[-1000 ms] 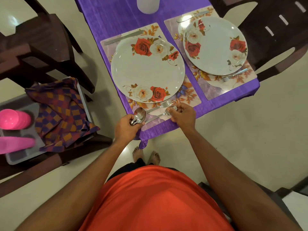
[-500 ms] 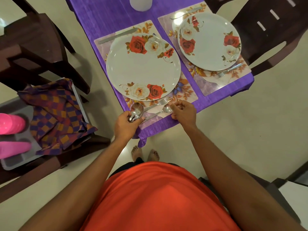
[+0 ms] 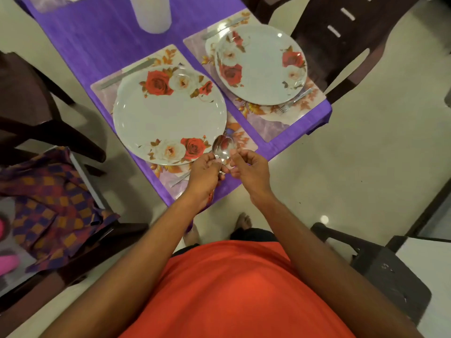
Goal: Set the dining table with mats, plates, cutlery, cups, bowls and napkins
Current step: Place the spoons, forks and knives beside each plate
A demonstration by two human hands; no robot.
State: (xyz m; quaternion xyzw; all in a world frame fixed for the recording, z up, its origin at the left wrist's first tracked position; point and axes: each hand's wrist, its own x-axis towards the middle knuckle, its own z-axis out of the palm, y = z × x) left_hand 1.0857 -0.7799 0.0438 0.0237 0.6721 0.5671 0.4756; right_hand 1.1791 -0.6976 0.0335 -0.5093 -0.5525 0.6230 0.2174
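Two shiny steel spoons (image 3: 223, 148) beside two rose-printed round white plates (image 3: 168, 118) (image 3: 261, 67).
The left hand (image 3: 206, 172) clamps its fingers on the spoons; the right hand (image 3: 249, 170) curls its fingers against them, grip unclear.

A purple tablecloth (image 3: 102, 45) drapes the table; a dark slatted chair (image 3: 353, 32) stands by the cloth's far right corner; another dark chair (image 3: 31, 113) stands left of the cloth; a grey tray (image 3: 84, 176) sits lower left of it; below the cloth's near edge are cream floor tiles (image 3: 366, 167), bare feet (image 3: 244, 220) and an orange shirt (image 3: 231, 289); a dark stool (image 3: 390, 272) sits well apart, lower right.
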